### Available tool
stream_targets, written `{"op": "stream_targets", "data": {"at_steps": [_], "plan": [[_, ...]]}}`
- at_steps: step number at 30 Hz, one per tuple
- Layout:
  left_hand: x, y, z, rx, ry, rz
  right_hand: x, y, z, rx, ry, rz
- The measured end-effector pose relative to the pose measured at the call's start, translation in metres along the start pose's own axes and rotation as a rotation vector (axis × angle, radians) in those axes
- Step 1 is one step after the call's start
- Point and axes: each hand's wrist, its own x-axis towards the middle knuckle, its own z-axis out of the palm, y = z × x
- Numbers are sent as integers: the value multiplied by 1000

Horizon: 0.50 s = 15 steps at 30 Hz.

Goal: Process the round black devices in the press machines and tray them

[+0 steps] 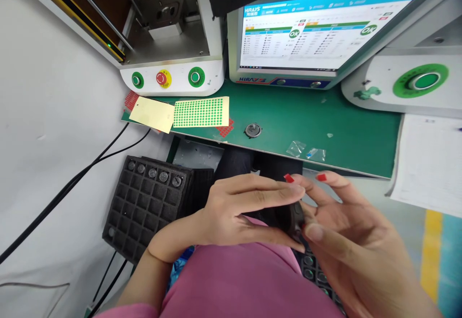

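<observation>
My left hand and my right hand meet close to my body, below the bench edge. Both grip a small dark part between the fingertips; most of it is hidden by the fingers. Under my right hand lies a black tray with round parts in its cells. To the left of my left hand stands a stack of black foam trays, with a few round parts in the top row.
A green bench mat carries one round part, a sheet of green dot stickers, a yellow card and small plastic bags. Behind stand a monitor showing OK marks, and machines with green buttons and a red stop button. Papers lie right.
</observation>
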Motion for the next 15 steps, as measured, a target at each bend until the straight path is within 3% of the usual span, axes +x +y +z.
{"op": "stream_targets", "data": {"at_steps": [5, 8, 10, 12, 15], "plan": [[1, 0, -2, 6, -1, 45, 3, 3, 4, 60, 13, 91], [-1, 1, 0, -36, 18, -1, 4, 6, 5, 71, 27, 88], [-1, 6, 3, -192, 21, -130, 3, 6, 5, 61, 17, 46], [-1, 11, 6, -490, 24, -357, 2, 4, 4, 57, 38, -52], [4, 17, 10, -924, 67, -700, 2, 0, 3, 48, 174, -245]]}}
